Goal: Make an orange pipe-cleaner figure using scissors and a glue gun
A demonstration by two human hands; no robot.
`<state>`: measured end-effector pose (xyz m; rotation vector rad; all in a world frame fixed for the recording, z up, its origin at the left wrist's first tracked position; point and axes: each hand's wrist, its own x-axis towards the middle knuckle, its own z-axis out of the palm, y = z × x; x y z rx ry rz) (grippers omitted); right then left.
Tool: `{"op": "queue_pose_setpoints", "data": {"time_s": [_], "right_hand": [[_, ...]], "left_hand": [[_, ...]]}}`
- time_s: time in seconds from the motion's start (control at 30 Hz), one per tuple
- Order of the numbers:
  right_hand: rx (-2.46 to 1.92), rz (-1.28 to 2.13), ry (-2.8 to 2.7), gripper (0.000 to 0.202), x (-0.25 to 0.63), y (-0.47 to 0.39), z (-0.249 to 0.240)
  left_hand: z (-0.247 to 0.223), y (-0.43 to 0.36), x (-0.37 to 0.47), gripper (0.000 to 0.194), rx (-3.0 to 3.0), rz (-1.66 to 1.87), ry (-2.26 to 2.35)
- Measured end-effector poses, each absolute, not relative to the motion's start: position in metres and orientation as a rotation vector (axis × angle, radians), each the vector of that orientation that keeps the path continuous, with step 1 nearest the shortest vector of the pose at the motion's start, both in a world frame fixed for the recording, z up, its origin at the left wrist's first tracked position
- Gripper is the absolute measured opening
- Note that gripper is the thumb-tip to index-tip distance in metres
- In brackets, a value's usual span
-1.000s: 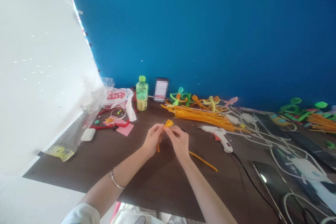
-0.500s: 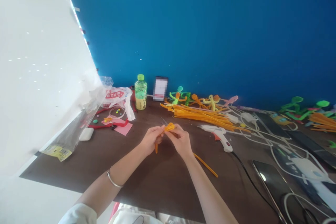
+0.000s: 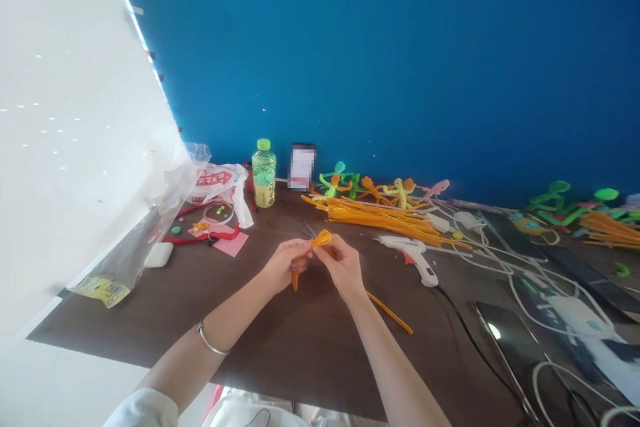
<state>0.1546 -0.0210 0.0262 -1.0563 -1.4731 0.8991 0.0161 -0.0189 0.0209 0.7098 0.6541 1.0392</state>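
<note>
Between my two hands is a folded orange pipe cleaner (image 3: pixel 323 238), its looped end standing up above my fingertips. My left hand (image 3: pixel 286 265) is closed on it, and orange ends hang down below those fingers. My right hand (image 3: pixel 341 265) pinches the same piece near the base of the loop. A loose orange pipe cleaner (image 3: pixel 391 313) lies on the dark table beside my right forearm. Just behind my hands, the thin metal tips of a tool (image 3: pixel 309 229) show; the rest of it is hidden.
A bundle of orange pipe cleaners (image 3: pixel 380 216) lies behind, with small figures (image 3: pixel 399 193) along the wall. A glue gun (image 3: pixel 411 256) and a dark phone (image 3: pixel 505 340) are at right. A bottle (image 3: pixel 264 175), pink paper (image 3: pixel 233 243) and a white case (image 3: pixel 159 255) are at left.
The view has shifted slightly, so the table items appear a little farther left. Both hands keep hold of the orange piece, and its hanging ends look turned slightly.
</note>
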Motion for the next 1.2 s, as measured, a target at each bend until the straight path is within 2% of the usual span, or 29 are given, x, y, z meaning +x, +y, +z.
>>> {"op": "queue_pose_setpoints", "data": {"time_s": [0.57,0.8,1.13,1.2], "right_hand": [[-1.014,0.865,-1.507,0.008,0.155,-0.024,0.033],[-1.068,0.827,-1.607,0.014,0.157,-0.027,0.039],[-1.078,0.749,-1.627,0.009,0.157,-0.028,0.036],[-1.086,0.785,-1.602,0.013,0.156,-0.028,0.035]], "left_hand": [[0.024,-0.024,0.018,0.026,0.609,1.009,0.623],[0.026,-0.022,0.015,0.017,0.450,0.899,0.625],[0.026,-0.020,0.014,0.011,0.256,0.796,0.579],[0.026,-0.020,0.014,0.011,0.250,0.792,0.585]]}}
